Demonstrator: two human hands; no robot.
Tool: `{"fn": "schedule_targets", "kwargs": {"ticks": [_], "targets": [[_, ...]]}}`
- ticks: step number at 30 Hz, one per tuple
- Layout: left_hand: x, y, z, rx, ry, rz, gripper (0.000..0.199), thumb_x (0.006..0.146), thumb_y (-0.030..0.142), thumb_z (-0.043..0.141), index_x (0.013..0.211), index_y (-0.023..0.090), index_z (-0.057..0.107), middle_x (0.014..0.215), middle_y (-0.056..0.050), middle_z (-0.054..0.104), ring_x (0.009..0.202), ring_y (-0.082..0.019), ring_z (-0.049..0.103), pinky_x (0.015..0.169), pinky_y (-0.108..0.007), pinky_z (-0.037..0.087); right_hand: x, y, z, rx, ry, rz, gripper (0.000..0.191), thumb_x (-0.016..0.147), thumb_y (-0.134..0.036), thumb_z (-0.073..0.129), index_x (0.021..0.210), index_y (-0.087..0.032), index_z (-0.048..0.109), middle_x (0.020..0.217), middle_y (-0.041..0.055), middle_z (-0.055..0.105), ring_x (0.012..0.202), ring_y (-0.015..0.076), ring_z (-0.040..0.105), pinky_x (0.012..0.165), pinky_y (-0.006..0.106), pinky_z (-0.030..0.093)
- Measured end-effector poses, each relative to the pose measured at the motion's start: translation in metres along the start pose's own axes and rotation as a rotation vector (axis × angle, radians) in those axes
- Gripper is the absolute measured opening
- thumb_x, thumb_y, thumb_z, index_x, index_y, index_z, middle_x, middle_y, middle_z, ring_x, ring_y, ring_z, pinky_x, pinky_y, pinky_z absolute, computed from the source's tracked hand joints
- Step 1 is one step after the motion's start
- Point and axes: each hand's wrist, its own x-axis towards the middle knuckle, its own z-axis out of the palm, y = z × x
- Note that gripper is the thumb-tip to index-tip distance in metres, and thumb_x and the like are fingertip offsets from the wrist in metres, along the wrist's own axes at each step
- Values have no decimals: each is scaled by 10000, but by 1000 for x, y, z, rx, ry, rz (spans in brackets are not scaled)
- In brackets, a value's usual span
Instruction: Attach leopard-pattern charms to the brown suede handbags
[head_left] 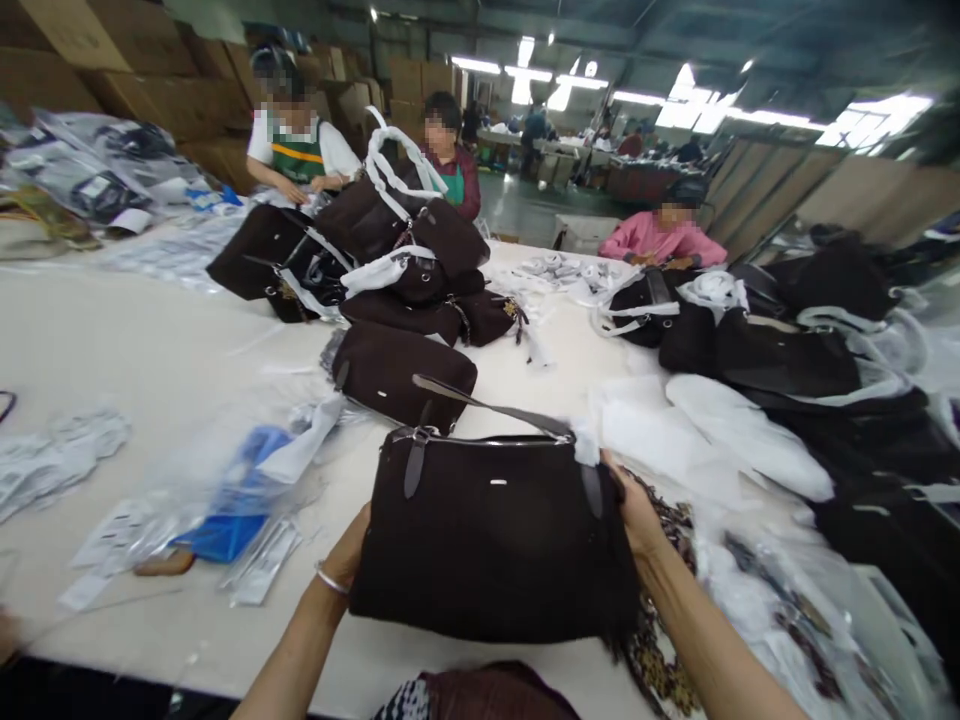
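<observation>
Left hand point(357, 545) and right hand point(632, 505) grip zip-top handbag point(495, 550) by its ends (fingers mostly hidden). Dark-brown bag point(401, 372) behind it, blue plastic packet point(225, 538) left of it.

Strip lights point(476, 66) and blown-out window panes point(694, 98) glare at the far side, against a dim, dark roof point(645, 35). The pale table point(285, 325) looks fairly bright, while the dark bag point(495, 560) swallows most detail, apart from its small pale plate point(498, 482). Clear plastic at near left point(180, 500) and the clutter at near right point(832, 620) look smeared. Far figures are indistinct, some heads pixelated; wide-angle stretching warps the left and right edges.
</observation>
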Motion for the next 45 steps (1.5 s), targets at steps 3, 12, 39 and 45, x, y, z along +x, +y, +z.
{"fn": "schedule_targets", "kwargs": {"ticks": [3,12,39,45], "targets": [[-6,-38,-35,98,-117,-127,403,698,510,662,860,144,701,761,-60,728,878,-285,669,855,-424,534,-1,55,-7,-17,-70,202,486,836,-611,515,943,-166,678,922,133,737,976,300,683,829,450,552],[-13,-1,-43,711,353,171,438,818,531,492,1084,215,637,1080,-73,671,985,-254,624,945,-378,458,-38,135,-21,-54,66,-82,476,754,-521,696,1133,-242,624,1150,59,683,1099,232,611,968,369,473],[90,-38,186,524,-447,48,325,761,503,580,774,190,495,533,79,457,472,-104,422,469,-218,321,-55,204,-22,-267,40,-44,251,734,-437,685,752,-192,636,607,-48,570,565,116,491,549,233,390],[87,-42,152,369,-349,11,544,726,536,657,1094,162,515,1010,-75,649,883,-207,650,751,-330,542,-124,189,-117,-439,611,-129,268,833,-445,562,903,-204,657,769,21,657,686,191,608,678,315,473]]}}
